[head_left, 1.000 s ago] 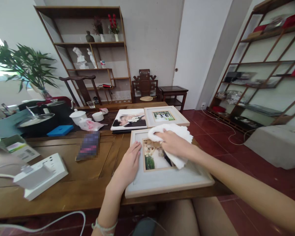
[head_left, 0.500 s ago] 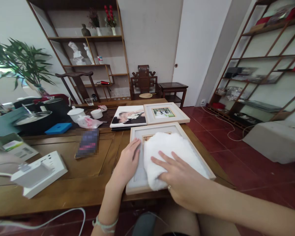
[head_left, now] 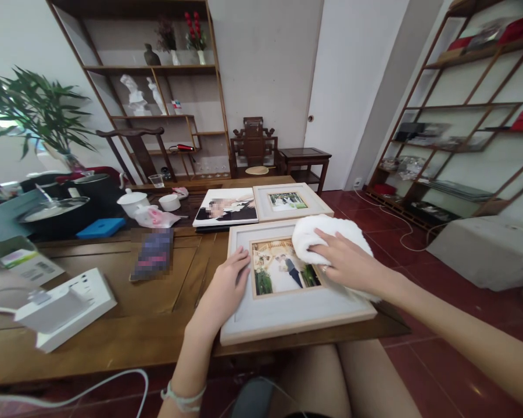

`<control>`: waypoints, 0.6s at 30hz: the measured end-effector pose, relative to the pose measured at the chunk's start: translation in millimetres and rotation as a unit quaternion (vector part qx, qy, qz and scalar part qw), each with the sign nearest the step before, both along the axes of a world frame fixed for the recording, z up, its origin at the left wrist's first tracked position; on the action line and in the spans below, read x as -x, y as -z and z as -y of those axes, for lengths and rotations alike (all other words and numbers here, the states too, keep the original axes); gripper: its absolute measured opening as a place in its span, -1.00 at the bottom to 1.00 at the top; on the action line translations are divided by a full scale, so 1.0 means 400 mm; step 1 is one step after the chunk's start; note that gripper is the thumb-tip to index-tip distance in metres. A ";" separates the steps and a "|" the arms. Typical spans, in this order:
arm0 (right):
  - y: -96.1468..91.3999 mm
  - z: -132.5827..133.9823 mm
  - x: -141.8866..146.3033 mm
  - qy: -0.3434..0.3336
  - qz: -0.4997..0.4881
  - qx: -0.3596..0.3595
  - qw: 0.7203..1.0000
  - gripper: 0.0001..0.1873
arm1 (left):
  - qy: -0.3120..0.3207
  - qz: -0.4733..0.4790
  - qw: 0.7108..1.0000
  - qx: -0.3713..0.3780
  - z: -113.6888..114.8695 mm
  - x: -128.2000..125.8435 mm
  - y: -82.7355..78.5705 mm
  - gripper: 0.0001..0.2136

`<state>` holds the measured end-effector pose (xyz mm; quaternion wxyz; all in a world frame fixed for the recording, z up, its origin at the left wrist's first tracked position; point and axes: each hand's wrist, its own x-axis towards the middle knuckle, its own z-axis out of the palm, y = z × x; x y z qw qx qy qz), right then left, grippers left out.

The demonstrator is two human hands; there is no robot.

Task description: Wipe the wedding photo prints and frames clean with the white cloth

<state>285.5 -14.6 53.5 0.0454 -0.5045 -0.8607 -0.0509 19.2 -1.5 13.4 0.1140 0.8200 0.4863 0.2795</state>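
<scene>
A large light-wood picture frame [head_left: 287,313] with a photo of a couple lies flat at the near edge of the wooden table [head_left: 113,325]. My left hand [head_left: 224,290] rests flat on its left border, fingers stretched out. My right hand [head_left: 348,264] presses a white towel [head_left: 322,229] onto the frame's upper right corner, fingers spread over the cloth. The photo in the middle is uncovered.
Behind the frame lie a smaller framed photo [head_left: 286,201] and an unframed print [head_left: 227,207]. To the left are a booklet [head_left: 152,255], a white power strip [head_left: 65,307], a blue pad [head_left: 98,227], white cups, pots and a plant. Shelves line the back and right walls.
My right hand has swept the towel from the lower middle of the frame up to its upper right corner, uncovering the photo. My left hand has stayed on the left border.
</scene>
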 end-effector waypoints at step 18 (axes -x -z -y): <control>-0.029 0.131 0.047 -0.014 0.027 0.077 0.997 -0.56 | -0.018 0.017 1.000 -0.004 -0.010 -0.003 0.012 -0.67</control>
